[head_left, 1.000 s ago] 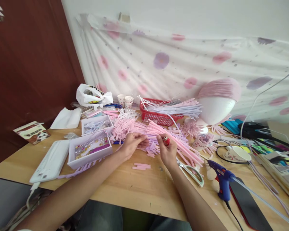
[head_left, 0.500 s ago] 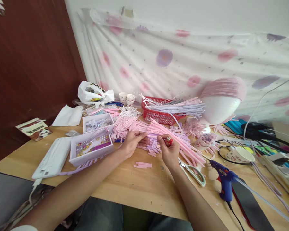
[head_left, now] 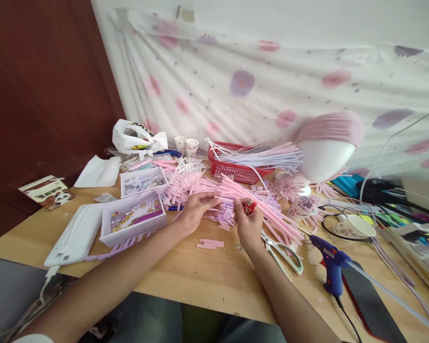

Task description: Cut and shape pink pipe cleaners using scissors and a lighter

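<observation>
My left hand (head_left: 199, 209) is pinched at the fingertips over the pile of pink and lilac pipe cleaners. A thin pale strip seems to run from those fingertips toward the other hand, but it blends with the pile behind. A short gap to the right, my right hand (head_left: 249, 224) is closed around a small red lighter (head_left: 250, 206), its thumb and forefinger pressed together. Short pink pipe cleaner pieces (head_left: 210, 243) lie on the table below the hands. Long pink pipe cleaners (head_left: 271, 216) fan out behind the right hand. Scissors (head_left: 284, 252) rest beside the right wrist.
White boxes (head_left: 109, 233) of beads and trims stand left, near a white power strip (head_left: 71, 233). A red basket (head_left: 229, 167) of pipe cleaners sits at the back. To the right are a foam head (head_left: 325, 157), a paper cup (head_left: 357, 227) and a blue glue gun (head_left: 332, 267).
The whole view has shifted slightly. Both hands keep nearly the same pose, and the red lighter in the right hand shows a little more fully.
</observation>
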The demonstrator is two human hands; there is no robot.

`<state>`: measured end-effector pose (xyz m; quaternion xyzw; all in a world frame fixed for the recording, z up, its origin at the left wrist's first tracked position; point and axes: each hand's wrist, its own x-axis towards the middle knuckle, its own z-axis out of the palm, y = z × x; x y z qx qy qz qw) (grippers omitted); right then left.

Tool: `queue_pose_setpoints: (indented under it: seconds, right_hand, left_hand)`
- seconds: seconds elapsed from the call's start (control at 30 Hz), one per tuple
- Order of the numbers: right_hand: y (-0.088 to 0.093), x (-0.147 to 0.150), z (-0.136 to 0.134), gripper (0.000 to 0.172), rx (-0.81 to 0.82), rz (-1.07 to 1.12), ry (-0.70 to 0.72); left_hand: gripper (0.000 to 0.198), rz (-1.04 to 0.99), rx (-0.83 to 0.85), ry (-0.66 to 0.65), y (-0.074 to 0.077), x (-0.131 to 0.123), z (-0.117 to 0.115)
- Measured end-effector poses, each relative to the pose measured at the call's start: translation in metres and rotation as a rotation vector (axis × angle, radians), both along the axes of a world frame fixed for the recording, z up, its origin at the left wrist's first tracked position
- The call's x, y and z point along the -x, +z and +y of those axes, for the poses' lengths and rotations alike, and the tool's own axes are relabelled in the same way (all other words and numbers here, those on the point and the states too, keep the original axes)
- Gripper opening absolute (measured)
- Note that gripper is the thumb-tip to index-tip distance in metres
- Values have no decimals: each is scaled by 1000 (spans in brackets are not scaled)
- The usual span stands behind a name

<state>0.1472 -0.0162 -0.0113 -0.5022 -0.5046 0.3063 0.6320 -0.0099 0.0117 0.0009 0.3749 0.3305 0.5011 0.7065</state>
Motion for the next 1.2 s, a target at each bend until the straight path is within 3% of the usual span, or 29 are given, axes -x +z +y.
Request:
queue_pose_setpoints:
  seconds: [0.27, 0.47, 0.57, 0.67, 0.83, 0.97, 1.1, 1.2]
  right_hand:
    - [10, 2, -1, 35, 71, 241, 49]
    - [7, 1, -2, 30, 32, -21, 34]
    - [7, 5, -4, 30, 53, -89, 103]
    - [11, 8, -7, 31, 85, -142, 207]
    - [14, 5, -7, 29, 21, -63, 50]
    - [7, 1, -3, 29, 60, -35, 157]
    - [2, 2, 0, 28, 95, 2, 161]
    - [4, 3, 0, 30, 122, 173, 141]
  left_hand:
    - [41, -25, 34, 51, 3, -1, 2]
    - [39, 17, 17, 28, 6, 0, 0]
    - [36, 19, -7, 32, 5, 2, 1]
    - [35, 60, -80, 58, 2, 1, 2]
    - [32, 342, -350, 32, -4, -2, -1]
    - [22, 545, -558, 27, -3, -2, -7]
    - [21, 577, -566, 39, -2, -1, -8]
    - [32, 483, -490, 62, -5, -1, -5]
